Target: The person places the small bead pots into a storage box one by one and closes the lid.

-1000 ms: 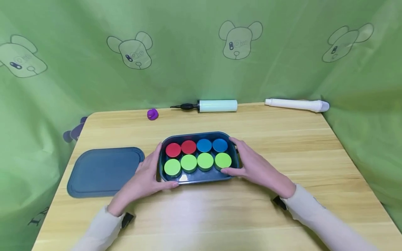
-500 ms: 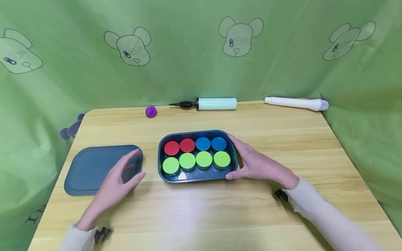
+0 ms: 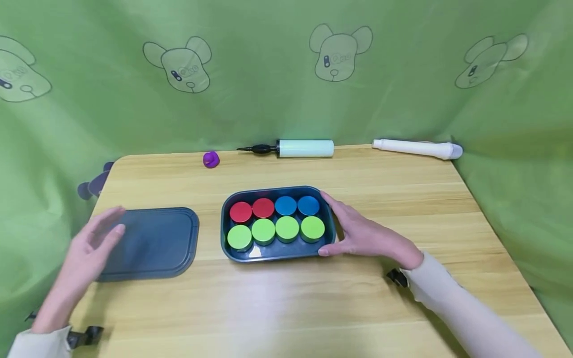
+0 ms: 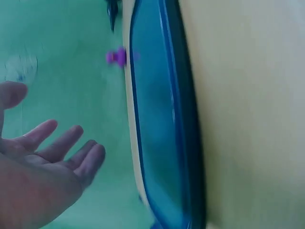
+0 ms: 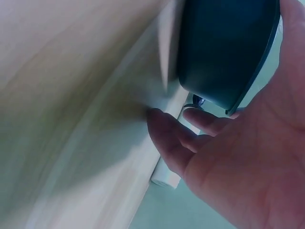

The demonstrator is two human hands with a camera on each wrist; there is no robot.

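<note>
A dark blue rectangular box (image 3: 277, 252) stands mid-table in the head view, its top uncovered. Inside, two red discs (image 3: 240, 212) and two blue discs (image 3: 285, 206) line the back, with several light green discs (image 3: 263, 230) in front. My right hand (image 3: 364, 236) spans the box's right end, thumb at the front corner and index finger at the back one; its other fingers hang loosely bent in the right wrist view. My left hand (image 3: 87, 251) hovers empty over the left end of a flat dark blue lid (image 3: 156, 241), fingers spread and relaxed.
Along the table's (image 3: 286, 308) back edge lie a small purple duck (image 3: 211, 159), a pale hand pump (image 3: 304, 148) with a black nozzle, and a white wand-like object (image 3: 416, 147). A green printed curtain (image 3: 259, 74) hangs behind and at the sides.
My left hand has let go of the box's left end and moved left, across to the far end of the lid. The right hand stays at the box, its thumb shifted outward off the rim.
</note>
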